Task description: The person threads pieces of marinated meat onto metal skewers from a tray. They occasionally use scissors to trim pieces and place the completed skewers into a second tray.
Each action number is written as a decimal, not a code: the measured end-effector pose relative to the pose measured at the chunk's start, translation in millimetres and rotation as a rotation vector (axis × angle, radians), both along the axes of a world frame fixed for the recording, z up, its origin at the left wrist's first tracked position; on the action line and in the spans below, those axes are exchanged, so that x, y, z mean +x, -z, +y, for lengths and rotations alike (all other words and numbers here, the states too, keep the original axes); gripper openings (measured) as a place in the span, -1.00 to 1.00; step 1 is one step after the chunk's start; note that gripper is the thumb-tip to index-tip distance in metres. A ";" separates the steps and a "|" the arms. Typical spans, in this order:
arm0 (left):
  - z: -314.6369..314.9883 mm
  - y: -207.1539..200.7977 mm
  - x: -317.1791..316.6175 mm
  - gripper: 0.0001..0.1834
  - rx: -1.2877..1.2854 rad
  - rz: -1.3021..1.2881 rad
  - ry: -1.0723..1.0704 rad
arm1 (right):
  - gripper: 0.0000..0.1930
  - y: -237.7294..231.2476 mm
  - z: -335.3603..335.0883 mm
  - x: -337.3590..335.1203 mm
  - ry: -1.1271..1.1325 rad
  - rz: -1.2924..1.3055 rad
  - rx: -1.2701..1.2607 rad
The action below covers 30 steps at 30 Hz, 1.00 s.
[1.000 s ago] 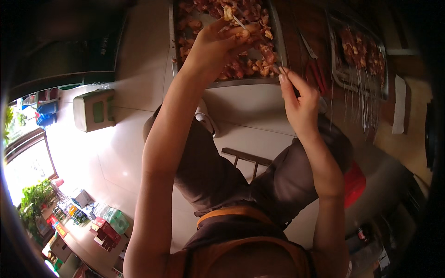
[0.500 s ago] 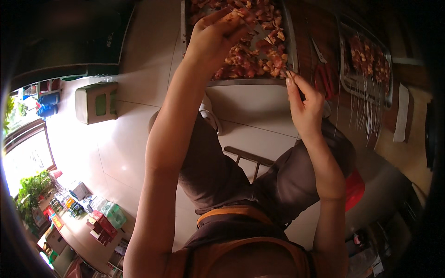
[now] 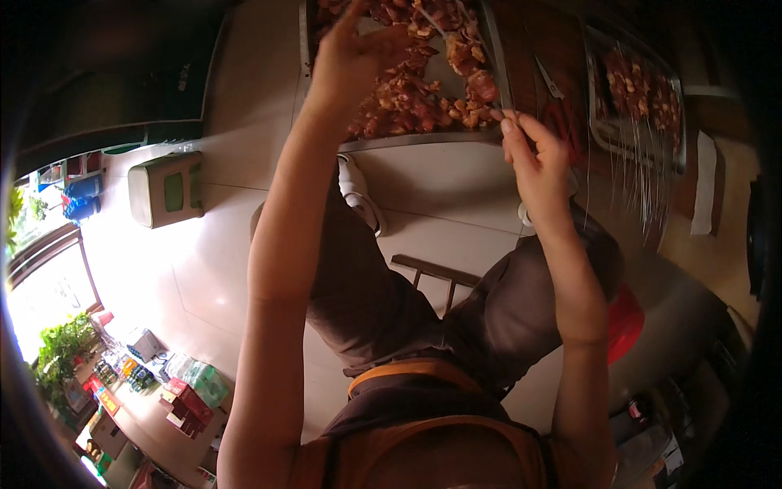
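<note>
The large rectangular grey metal tray (image 3: 419,141), top centre, has a smooth, dully shining rim; its reddish-brown meat chunks (image 3: 407,102) look glossy and uneven. The thin, straight silver skewers (image 3: 648,191), upper right, are shiny metal. The dark brown cloth trousers (image 3: 362,301), centre, look matt; the pale tiled floor (image 3: 216,277), left, smooth and glossy.

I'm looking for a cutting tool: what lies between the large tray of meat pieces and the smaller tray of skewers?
In the head view, red-handled scissors lie between the large tray and the smaller tray.
</note>
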<state>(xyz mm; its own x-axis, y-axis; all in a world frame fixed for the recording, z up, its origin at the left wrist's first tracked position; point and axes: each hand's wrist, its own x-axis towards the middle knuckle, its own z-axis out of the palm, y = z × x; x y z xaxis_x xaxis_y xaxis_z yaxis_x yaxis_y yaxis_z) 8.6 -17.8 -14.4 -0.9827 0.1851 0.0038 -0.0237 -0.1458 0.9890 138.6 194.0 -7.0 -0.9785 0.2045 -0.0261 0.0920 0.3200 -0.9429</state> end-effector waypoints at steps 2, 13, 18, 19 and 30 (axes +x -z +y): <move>-12.9 -5.3 -15.0 -0.23 -0.110 0.027 -0.058 | -0.75 -9.0 5.6 -0.8 0.007 -0.039 -0.056; -29.4 3.6 -41.3 -0.25 -0.818 0.526 -0.188 | -0.73 -17.9 19.7 0.6 0.140 -0.070 -0.164; -1.4 8.2 -33.2 -0.24 -0.807 0.486 0.005 | -0.72 -17.2 25.4 2.0 0.109 -0.064 -0.117; 9.3 5.1 -28.5 -0.28 -0.808 0.414 0.160 | -0.71 -15.6 27.2 2.7 0.110 -0.059 -0.109; 11.2 22.0 -28.3 -0.57 -0.249 0.140 0.190 | -0.73 -20.9 28.0 4.9 0.117 -0.024 -0.136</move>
<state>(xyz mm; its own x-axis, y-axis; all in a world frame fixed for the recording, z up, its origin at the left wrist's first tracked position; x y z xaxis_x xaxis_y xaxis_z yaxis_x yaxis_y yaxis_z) -19.7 -6.6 -36.5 -0.9238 0.3768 0.0681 0.1114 0.0942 0.9893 143.5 222.0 13.8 -0.9471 0.3096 -0.0847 0.1445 0.1758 -0.9738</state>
